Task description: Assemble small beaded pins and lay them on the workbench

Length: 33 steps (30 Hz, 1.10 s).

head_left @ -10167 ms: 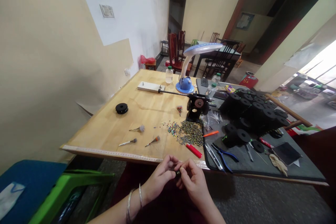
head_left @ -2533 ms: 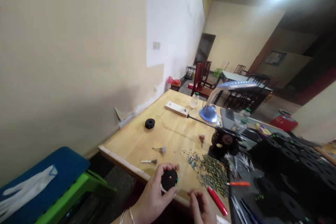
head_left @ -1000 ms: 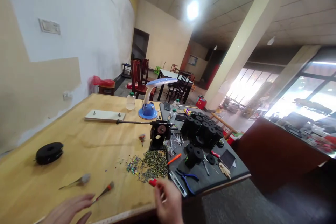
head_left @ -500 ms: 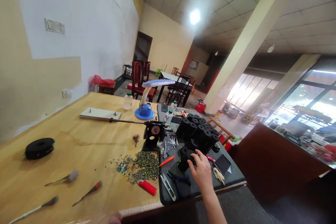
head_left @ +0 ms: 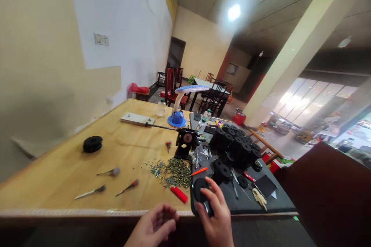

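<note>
Head camera: from where I stand, the handling looks well under way, neither untouched nor finished. A flat black round spool (head_left: 198,188) is in the right hand (head_left: 216,216), over the near left corner of a dark grey mat (head_left: 247,203). Another, thick black disc-shaped spool (head_left: 92,144) lies alone on the left of the pale wooden table (head_left: 63,177), while many black spools in stacks (head_left: 230,144) stand bunched on the mat. How many of those have been dealt with I cannot tell from here. A loose spread of tiny dark-and-yellow pieces (head_left: 180,170) lies on the wood beside the mat, so I would judge that plenty of small stuff is not yet taken up.

As for the grip, the right hand's fingers are closed on the spool from its right side: fingertips at the rim and face, thumb by its lower edge, the disc showing to the left of them. The left hand (head_left: 158,224) is nearby, at the table's front edge, fingers half curled with a gap to the thumb and nothing visible between; it is clear of the spool. Between the two, a short red plastic lighter (head_left: 179,194) lies on the wood, apart from both.
</note>
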Each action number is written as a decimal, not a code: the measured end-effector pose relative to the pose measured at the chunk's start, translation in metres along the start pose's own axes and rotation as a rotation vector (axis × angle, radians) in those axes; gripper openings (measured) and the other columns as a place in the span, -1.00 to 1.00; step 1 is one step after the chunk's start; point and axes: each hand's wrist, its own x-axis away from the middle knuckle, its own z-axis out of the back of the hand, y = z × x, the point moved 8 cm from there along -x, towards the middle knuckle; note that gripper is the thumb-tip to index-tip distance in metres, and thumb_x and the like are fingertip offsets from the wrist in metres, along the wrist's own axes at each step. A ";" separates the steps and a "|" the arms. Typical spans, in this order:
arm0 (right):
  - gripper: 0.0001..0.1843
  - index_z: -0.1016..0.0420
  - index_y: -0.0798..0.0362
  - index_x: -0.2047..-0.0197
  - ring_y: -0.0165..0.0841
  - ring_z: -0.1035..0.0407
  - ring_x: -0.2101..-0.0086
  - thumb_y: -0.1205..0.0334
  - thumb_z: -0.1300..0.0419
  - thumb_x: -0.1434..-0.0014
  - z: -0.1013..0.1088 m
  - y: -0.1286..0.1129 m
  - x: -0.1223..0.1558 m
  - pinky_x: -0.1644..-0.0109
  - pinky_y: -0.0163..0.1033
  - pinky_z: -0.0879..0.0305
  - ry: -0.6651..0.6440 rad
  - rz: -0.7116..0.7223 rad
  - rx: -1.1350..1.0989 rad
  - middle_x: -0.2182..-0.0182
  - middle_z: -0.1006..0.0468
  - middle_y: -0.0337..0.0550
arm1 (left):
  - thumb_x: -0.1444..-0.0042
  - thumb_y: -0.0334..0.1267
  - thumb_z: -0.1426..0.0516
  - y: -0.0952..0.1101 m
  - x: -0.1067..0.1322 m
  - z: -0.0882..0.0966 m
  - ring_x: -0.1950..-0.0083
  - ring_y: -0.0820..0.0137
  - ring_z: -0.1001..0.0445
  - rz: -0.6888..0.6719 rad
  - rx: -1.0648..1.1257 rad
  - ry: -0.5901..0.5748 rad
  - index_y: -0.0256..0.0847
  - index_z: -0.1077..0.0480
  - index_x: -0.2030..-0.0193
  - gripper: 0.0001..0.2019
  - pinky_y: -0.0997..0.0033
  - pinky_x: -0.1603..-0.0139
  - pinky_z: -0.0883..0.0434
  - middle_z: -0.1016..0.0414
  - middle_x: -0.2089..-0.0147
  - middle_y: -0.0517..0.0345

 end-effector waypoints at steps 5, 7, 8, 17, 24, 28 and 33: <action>-0.63 -0.49 -0.10 0.00 -0.03 -0.37 -0.07 0.34 -0.25 -0.11 -0.074 -0.011 0.043 -0.06 0.03 -0.42 -0.094 -0.002 -0.273 -0.12 -0.44 0.02 | 0.07 -0.05 -0.30 0.000 -0.005 0.013 0.31 0.33 -0.46 0.010 0.074 0.143 -0.19 -0.39 0.25 -0.67 0.50 0.48 -0.36 -0.49 0.32 0.11; -0.54 -0.38 -0.09 -0.12 -0.03 -0.39 -0.06 0.29 -0.24 -0.13 -0.092 -0.003 0.053 -0.02 0.03 -0.45 -0.086 -0.121 -0.436 -0.12 -0.44 0.06 | 0.07 -0.13 -0.29 0.001 -0.002 0.025 0.33 0.36 -0.44 0.000 0.036 0.196 -0.21 -0.38 0.32 -0.74 0.50 0.45 -0.36 -0.46 0.36 0.15; -0.51 -0.32 -0.07 -0.16 -0.05 -0.41 -0.03 0.25 -0.23 -0.16 -0.099 0.002 0.057 0.02 0.00 -0.47 -0.074 -0.205 -0.522 -0.11 -0.45 0.08 | 0.06 -0.17 -0.29 0.002 0.001 0.030 0.32 0.36 -0.45 -0.010 0.019 0.210 -0.22 -0.38 0.33 -0.77 0.49 0.41 -0.38 -0.46 0.36 0.16; -0.55 -0.40 0.03 -0.05 -0.16 -0.53 0.27 0.02 -0.25 -0.13 -0.159 0.005 0.068 0.39 -0.22 -0.50 -0.171 -0.643 -0.852 0.13 -0.61 0.06 | 0.09 -0.13 -0.28 -0.018 0.012 0.078 0.35 0.36 -0.46 0.096 0.082 0.363 -0.22 -0.37 0.30 -0.72 0.46 0.43 -0.40 -0.48 0.35 0.16; -0.65 -0.55 0.08 0.28 -0.29 -0.45 0.49 -0.07 -0.24 -0.09 -0.172 0.000 0.066 0.49 -0.32 -0.37 -0.269 -0.641 -0.597 0.48 -0.58 -0.15 | 0.14 -0.16 -0.34 -0.018 0.013 0.088 0.25 0.33 -0.46 0.113 0.092 0.289 -0.25 -0.47 0.34 -0.74 0.40 0.17 -0.38 -0.52 0.35 0.15; -0.72 -0.55 0.09 0.31 -0.30 -0.43 0.46 0.03 -0.22 -0.11 -0.170 -0.017 0.059 0.37 -0.31 -0.37 -0.327 -0.512 -0.516 0.48 -0.59 -0.16 | 0.18 -0.04 -0.36 -0.031 0.011 0.096 0.54 0.55 -0.26 0.314 0.310 0.321 -0.30 -0.44 0.49 -0.66 0.60 0.54 -0.18 -0.39 0.56 0.27; -0.81 -0.51 0.09 0.28 -0.29 -0.43 0.45 0.15 -0.19 -0.09 -0.171 -0.019 0.057 0.35 -0.32 -0.34 -0.416 -0.454 -0.404 0.45 -0.60 -0.16 | 0.33 -0.12 -0.45 -0.031 0.018 0.111 0.60 0.64 -0.20 0.403 0.629 0.386 -0.30 -0.41 0.49 -0.61 0.69 0.65 0.03 -0.43 0.55 0.25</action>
